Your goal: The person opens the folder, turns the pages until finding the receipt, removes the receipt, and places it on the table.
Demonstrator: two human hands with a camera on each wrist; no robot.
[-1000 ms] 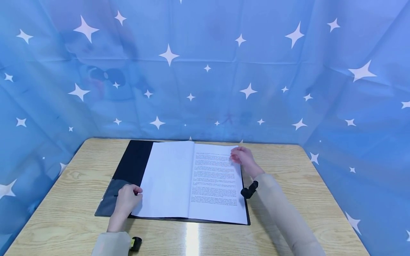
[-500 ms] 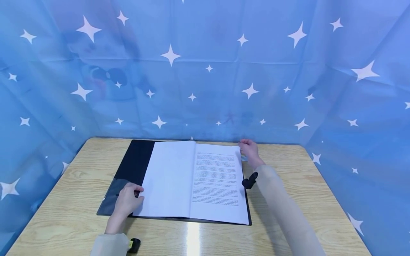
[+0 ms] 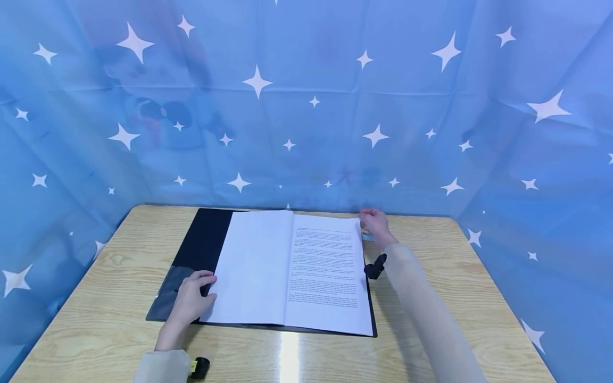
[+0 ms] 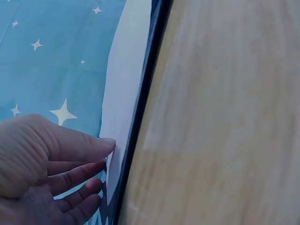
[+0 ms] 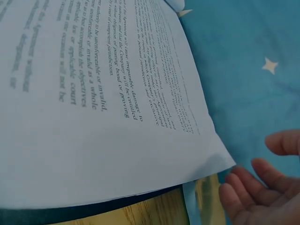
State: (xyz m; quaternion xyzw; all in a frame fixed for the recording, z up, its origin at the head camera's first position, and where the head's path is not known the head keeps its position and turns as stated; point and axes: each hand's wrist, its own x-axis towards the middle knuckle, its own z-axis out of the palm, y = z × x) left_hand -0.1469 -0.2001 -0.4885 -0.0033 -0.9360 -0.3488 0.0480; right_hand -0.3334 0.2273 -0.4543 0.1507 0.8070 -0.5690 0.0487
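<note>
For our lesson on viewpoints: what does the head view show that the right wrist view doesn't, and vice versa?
Only the head view: the left hand and the grey panel on the folder.

Only the right wrist view: print large enough to read, such as "jurisdiction".

Both: the printed page, some of the folder, the right hand, the starred curtain and the wooden table.

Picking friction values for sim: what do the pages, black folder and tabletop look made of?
Pages: matte white paper, thin with printed text.
Black folder: probably matte plastic, judging by its smooth, ungrained cover; coated board possible.
Tabletop: wood grain with a glossy finish, showing a bright reflection; solid or laminate, can't tell.
</note>
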